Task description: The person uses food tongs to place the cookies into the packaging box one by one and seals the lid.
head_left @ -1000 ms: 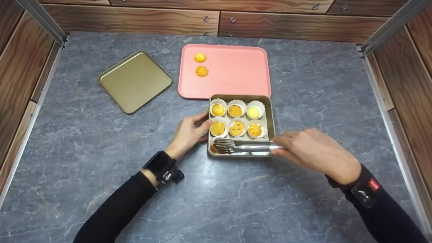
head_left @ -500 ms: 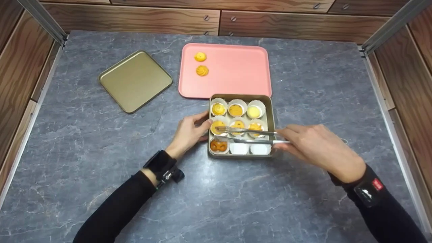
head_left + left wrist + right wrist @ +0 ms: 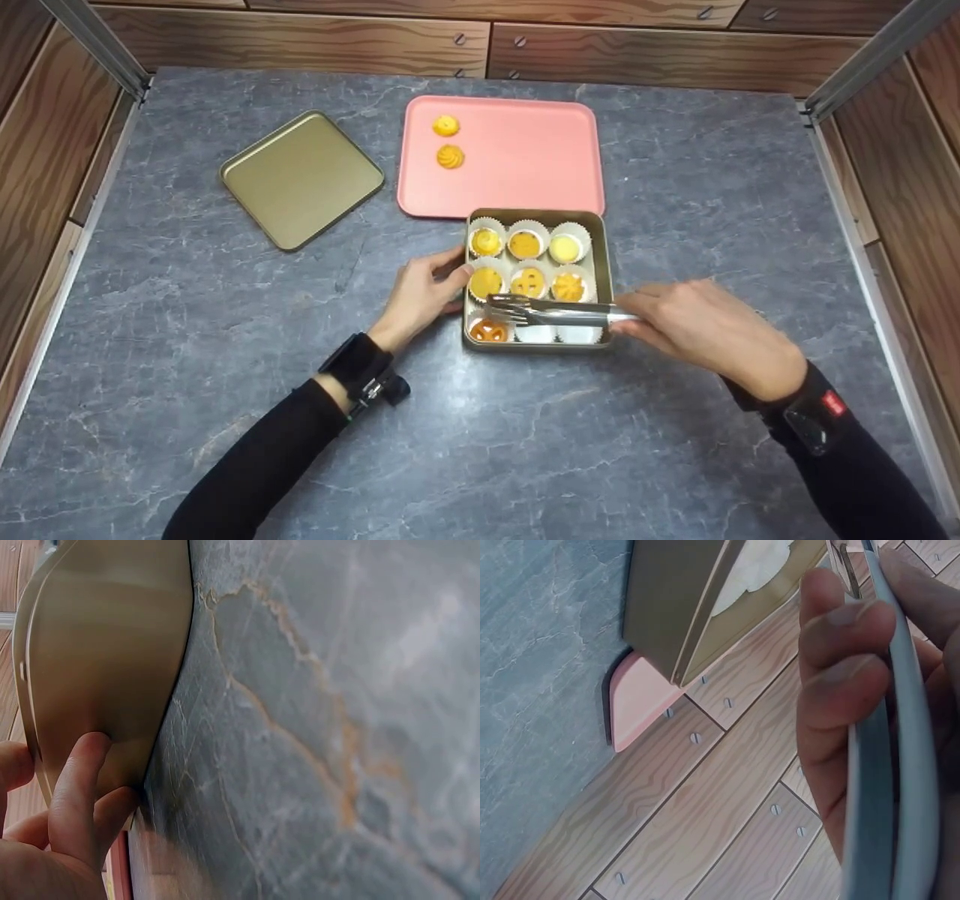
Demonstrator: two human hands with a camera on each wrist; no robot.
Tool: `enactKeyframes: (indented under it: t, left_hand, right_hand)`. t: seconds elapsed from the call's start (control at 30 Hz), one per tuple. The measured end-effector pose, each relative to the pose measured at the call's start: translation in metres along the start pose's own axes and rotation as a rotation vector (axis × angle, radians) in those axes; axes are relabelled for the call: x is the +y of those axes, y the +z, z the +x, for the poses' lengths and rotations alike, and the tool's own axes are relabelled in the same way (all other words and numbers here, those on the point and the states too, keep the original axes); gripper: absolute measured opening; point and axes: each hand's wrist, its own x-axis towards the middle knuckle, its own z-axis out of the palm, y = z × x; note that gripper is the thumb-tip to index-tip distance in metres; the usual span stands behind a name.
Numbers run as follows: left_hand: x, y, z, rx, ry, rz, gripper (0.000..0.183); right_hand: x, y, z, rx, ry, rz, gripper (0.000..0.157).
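A gold square tin box (image 3: 607, 262) holds small pastries in white paper cups. My left hand (image 3: 424, 296) holds its left side, the thumb at the rim; in the left wrist view the fingers (image 3: 79, 795) touch the outer wall. My right hand (image 3: 690, 330) grips metal tongs (image 3: 577, 313), fingers curled round the handle. Their tips hover over the front row, with nothing visible between them. Below the tips lies a brown pretzel-shaped cookie (image 3: 489, 331) in the front left cup. The other two front cups, partly behind the tongs, look white inside.
A pink tray (image 3: 525, 161) lies behind the tin, bearing two yellow cookies (image 3: 450, 157) at its left. A gold lid (image 3: 304, 184) lies at the back left. Wood-patterned panels (image 3: 300, 41) enclose the grey marbled table (image 3: 420, 465).
The tongs rose off the front row, spread apart over the middle row, then came forward with their arms closer together. The pretzel-shaped cookie shifted slightly in view. The left hand stays put.
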Motion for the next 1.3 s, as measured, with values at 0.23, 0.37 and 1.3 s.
enactKeyframes:
  t: [0.23, 0.37, 1.3]
  left_hand:
    - [0.0, 0.0, 0.0, -0.001, -0.007, 0.004, 0.058]
    - [-0.001, 0.0, 0.001, 0.009, -0.002, 0.013, 0.056]
    - [0.001, -0.001, 0.001, -0.018, -0.022, -0.029, 0.058]
  right_hand:
    - [0.002, -0.001, 0.0, 0.013, 0.017, 0.01, 0.019]
    - [0.008, -0.002, 0.003, 0.052, 0.025, 0.04, 0.025]
    - [0.083, 0.011, 0.122, 0.079, 0.239, 0.031, 0.033]
